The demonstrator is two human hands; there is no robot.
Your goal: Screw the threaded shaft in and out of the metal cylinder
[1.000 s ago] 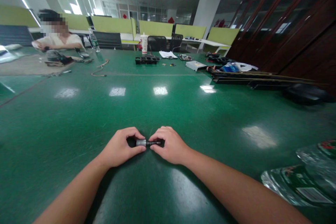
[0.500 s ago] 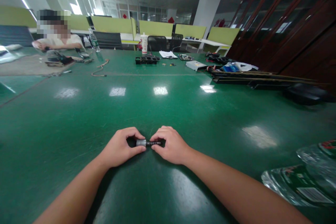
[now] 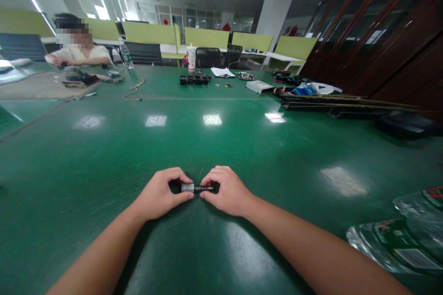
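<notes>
A small silver metal cylinder (image 3: 188, 187) with a dark, ringed shaft (image 3: 200, 189) lies level, low over the green table top, between my two hands. Thumb and fingers of my left hand (image 3: 161, 193) pinch the silver body from the left. From the right, my right hand (image 3: 226, 191) pinches the shaft, its thumb in front and its fingers behind. The thin tip of the shaft points into the right palm. Whether the piece touches the table (image 3: 207, 147) cannot be made out.
Clear plastic bottles (image 3: 398, 244) lie at the near right. Black metal bars (image 3: 346, 103) and a dark object (image 3: 408, 124) are at the right. Farther back are a black part (image 3: 194, 79), a white cup (image 3: 191, 57) and a cord (image 3: 134, 90). Another person (image 3: 79, 50) sits at the far left.
Both hands keep the same grip on the piece. The whole view has shifted very slightly; otherwise nothing visibly differs.
</notes>
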